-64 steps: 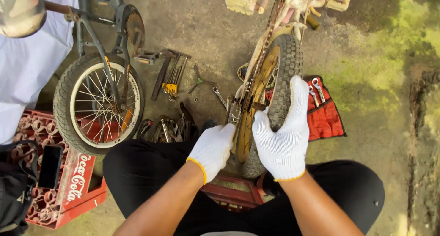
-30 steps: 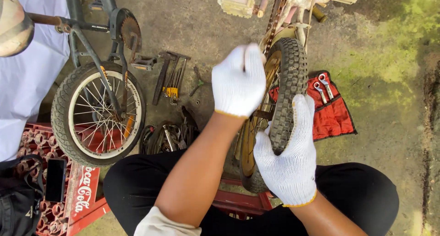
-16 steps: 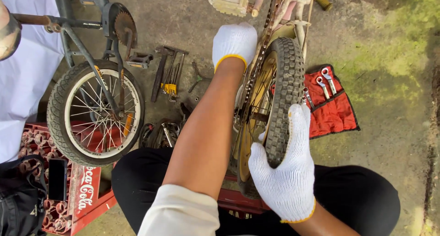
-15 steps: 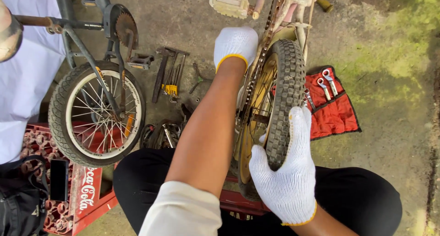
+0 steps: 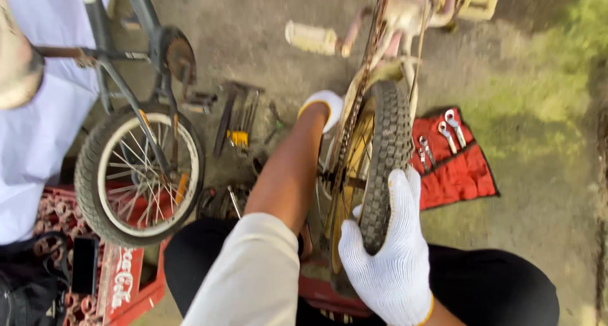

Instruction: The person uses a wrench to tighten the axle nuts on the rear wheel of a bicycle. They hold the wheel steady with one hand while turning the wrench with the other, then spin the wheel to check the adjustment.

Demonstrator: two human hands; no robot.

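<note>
Gripping the knobby tyre (image 5: pixel 387 155) of the upturned bike, the right hand (image 5: pixel 387 256) steadies the wheel; the left hand (image 5: pixel 322 106) reaches to the chain (image 5: pixel 354 117), its grip hidden. Seemingly chain work; next needs careful fingers.

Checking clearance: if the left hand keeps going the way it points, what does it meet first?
The white-gloved left hand points up-frame beside the rusty bicycle chain. Probably the cream-coloured plastic pedal comes first, though depth is unclear.

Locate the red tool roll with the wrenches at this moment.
In the head view the red tool roll lies open on the ground at right, just beside the knobby tyre that the gloved right hand grips, with wrenches on its upper part.
</note>
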